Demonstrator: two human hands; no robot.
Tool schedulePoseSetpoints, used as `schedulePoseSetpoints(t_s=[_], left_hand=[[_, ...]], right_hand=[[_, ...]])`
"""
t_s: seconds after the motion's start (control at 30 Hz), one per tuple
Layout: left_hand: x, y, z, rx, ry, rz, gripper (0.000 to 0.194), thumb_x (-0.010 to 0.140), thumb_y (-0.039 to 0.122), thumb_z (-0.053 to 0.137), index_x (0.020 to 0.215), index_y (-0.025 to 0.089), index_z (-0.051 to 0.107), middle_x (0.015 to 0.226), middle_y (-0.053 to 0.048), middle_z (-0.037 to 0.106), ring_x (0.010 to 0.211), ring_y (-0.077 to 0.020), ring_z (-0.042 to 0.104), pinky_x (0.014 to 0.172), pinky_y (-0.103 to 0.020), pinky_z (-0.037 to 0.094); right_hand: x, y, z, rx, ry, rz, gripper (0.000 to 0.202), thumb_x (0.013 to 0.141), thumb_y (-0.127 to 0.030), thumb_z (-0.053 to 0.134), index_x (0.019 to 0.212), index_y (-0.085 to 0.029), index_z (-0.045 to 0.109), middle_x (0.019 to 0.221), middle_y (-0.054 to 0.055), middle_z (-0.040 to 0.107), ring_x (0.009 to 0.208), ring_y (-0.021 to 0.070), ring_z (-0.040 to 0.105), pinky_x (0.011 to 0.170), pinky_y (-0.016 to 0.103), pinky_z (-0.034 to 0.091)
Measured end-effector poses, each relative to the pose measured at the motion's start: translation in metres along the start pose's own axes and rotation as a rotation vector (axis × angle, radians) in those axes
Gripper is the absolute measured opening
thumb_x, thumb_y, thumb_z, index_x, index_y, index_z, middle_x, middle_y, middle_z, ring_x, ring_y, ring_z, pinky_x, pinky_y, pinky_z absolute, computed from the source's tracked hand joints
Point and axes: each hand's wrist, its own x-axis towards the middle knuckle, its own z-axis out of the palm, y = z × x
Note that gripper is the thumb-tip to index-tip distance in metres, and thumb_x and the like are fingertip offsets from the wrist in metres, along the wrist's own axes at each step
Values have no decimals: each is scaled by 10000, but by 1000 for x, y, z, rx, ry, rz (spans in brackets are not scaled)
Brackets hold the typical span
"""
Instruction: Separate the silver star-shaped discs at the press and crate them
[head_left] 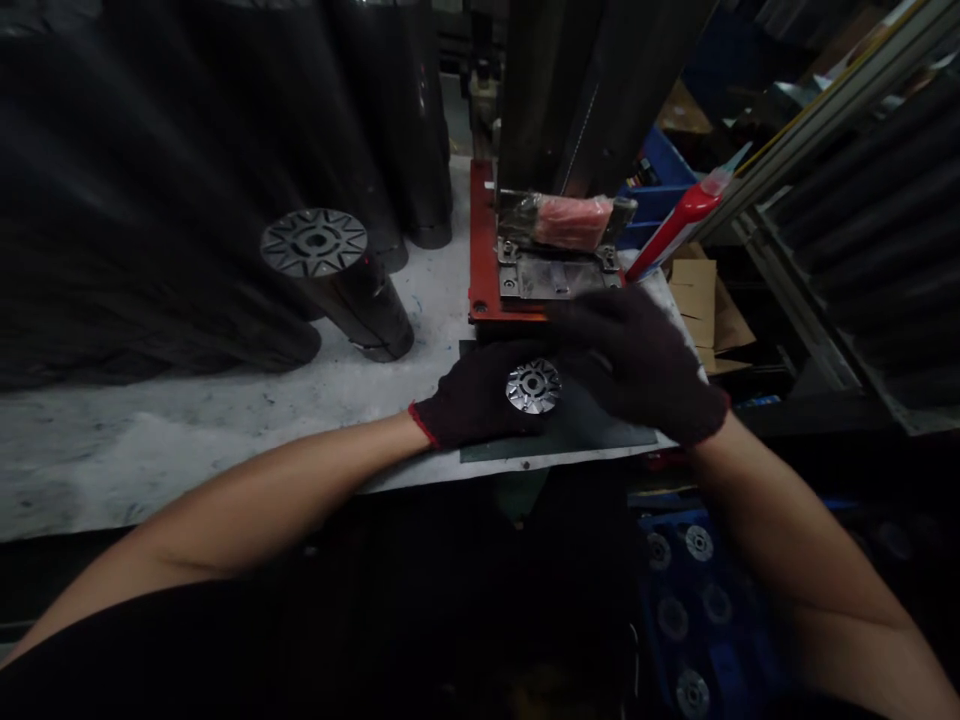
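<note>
My left hand (474, 395), in a dark glove with a red cuff, is closed round a metal rotor core (533, 386) with a slotted, star-patterned top. The core's sides are hidden in the glove, above a dark green mat (600, 425). My right hand (643, 365), gloved the same way, hovers just right of the core and in front of the red-based fixture (484, 270). Its fingers are dark and smeared, so I cannot tell their pose or whether they hold anything. To the left, a taller rotor stack (352, 290) stands on the table, its top showing the same pattern.
Tall dark cylinders (300, 150) fill the back left of the table (187, 440). A pink wrapped block (574, 222) sits on the fixture, beside a red glue bottle (679, 222). Lower right, a blue tray (724, 660) holds several round cores. Cardboard (694, 300) lies beyond the table.
</note>
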Motion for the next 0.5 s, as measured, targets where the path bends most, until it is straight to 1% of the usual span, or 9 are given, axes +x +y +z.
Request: schedulePoseSetpoints(t_s=[0.03, 0.07, 0.13, 0.2, 0.27, 0.3, 0.37, 0.43, 0.5], left_hand=[[-1, -1, -1, -24, -10, 2, 968, 760, 545, 981, 1602, 269, 590, 1599, -76, 654, 1431, -372, 653, 1229, -524, 531], [-2, -3, -3, -37, -15, 4, 998, 751, 553, 987, 1615, 269, 576, 1603, -77, 651, 1434, -374, 650, 1231, -528, 531], [-3, -5, -3, -38, -14, -1, 1057, 729, 591, 997, 1630, 258, 558, 1613, -95, 640, 1454, -390, 632, 1248, -545, 516], [-2, -6, -1, -28, 1, -18, 1179, 651, 654, 1027, 1642, 237, 543, 1625, -124, 624, 1476, -417, 607, 1261, -564, 502], [-1, -5, 2, -15, 22, -30, 1259, 572, 666, 1058, 1636, 228, 546, 1622, -132, 626, 1482, -428, 599, 1261, -569, 501], [0, -4, 3, -10, 26, -30, 1243, 574, 642, 1064, 1630, 234, 549, 1618, -122, 631, 1480, -416, 603, 1261, -560, 503], [1, -2, 5, 2, 24, -31, 1134, 634, 568, 1052, 1611, 256, 566, 1597, -90, 652, 1457, -378, 631, 1254, -532, 516], [1, -1, 6, 21, 14, -57, 1057, 682, 521, 1025, 1607, 278, 573, 1583, -70, 664, 1431, -358, 654, 1244, -515, 530], [1, -1, 6, 37, 9, -81, 1041, 694, 509, 1007, 1615, 294, 572, 1581, -64, 664, 1420, -359, 662, 1242, -518, 533]], right_hand=[[10, 11, 0, -58, 69, -2, 437, 1092, -382, 600, 1480, -199, 682, 1436, 167, 688, 1321, 356, 630, 1131, 553, 485], [20, 21, 1, -111, 93, -5, 448, 1085, -417, 613, 1482, -218, 676, 1481, 154, 673, 1363, 376, 603, 1169, 595, 448], [35, 37, 5, -169, 61, -22, 436, 1076, -481, 620, 1439, -252, 698, 1503, 117, 671, 1381, 391, 583, 1190, 630, 412], [38, 39, 11, -169, 45, -14, 414, 1075, -513, 599, 1354, -243, 742, 1422, 108, 717, 1331, 381, 610, 1175, 626, 424], [27, 25, 17, -123, 115, 93, 396, 1091, -501, 545, 1228, -222, 789, 1275, 113, 772, 1245, 355, 658, 1142, 597, 462], [17, 13, 21, -53, 178, 204, 401, 1102, -491, 517, 1157, -221, 807, 1195, 111, 791, 1191, 336, 684, 1119, 570, 489], [-6, -12, 33, 161, 292, 478, 433, 1119, -480, 482, 1012, -235, 823, 1035, 91, 814, 1041, 292, 735, 1020, 499, 563], [-27, -30, 49, 366, 307, 676, 455, 1108, -493, 508, 857, -253, 801, 853, 54, 802, 844, 260, 751, 852, 436, 615], [-40, -37, 67, 446, 281, 743, 484, 1092, -517, 531, 747, -261, 753, 725, 28, 763, 725, 251, 739, 746, 416, 621]])
